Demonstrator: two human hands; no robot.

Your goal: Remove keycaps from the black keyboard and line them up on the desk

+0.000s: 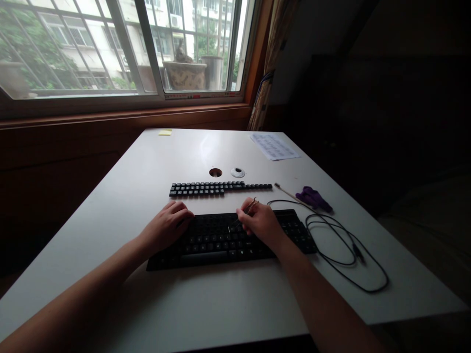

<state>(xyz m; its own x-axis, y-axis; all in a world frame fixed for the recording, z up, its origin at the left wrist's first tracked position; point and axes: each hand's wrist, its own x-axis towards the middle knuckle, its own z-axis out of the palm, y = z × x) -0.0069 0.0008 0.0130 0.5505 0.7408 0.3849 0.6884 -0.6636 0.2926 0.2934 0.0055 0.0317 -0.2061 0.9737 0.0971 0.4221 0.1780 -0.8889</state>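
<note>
A black keyboard lies on the white table, its upper rows bare of keycaps and its lower rows still capped. My left hand is on the keyboard's upper left, fingers bent together over its edge and steadying it. Over the keyboard's upper middle, my right hand pinches a thin metal tool with a brassy end that shows above the fingers. Its exact kind is unclear, and its lower part is mostly hidden. Loose keycaps stand in rows just behind the keyboard.
A black cable loops at the right, near a purple cloth and a thin stick. Behind the keycaps are a table hole and a round white cover. Printed papers and a yellow note lie farther back.
</note>
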